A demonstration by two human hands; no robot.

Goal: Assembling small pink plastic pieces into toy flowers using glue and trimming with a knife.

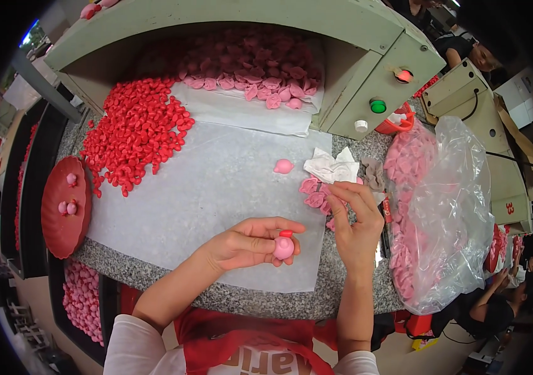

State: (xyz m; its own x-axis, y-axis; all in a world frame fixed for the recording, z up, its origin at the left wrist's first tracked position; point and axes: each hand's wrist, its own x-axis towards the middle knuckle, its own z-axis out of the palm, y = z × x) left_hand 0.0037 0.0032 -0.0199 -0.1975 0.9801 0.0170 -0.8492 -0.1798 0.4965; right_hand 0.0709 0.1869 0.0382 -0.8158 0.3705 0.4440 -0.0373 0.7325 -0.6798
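Note:
My left hand [246, 242] is closed on a small round pink piece [283, 249], held between thumb and fingers above the white sheet. A red oval piece [286, 234] sits at the top of it, by my fingertips. My right hand [359, 220] has its thumb and forefinger pinched together over a small group of pink curved pieces [315, 195]; whatever lies between the fingertips is too small to make out. A crumpled white cloth [335, 166] lies just beyond that hand. One loose pink piece [284, 166] rests on the sheet to its left.
Red oval pieces [135, 128] form a heap at the back left. Pink pieces [266, 59] fill a green metal box [366, 94] with buttons. At left stands a red dish [60, 212] holding several pink pieces. A clear plastic bag [450, 219] lies at right.

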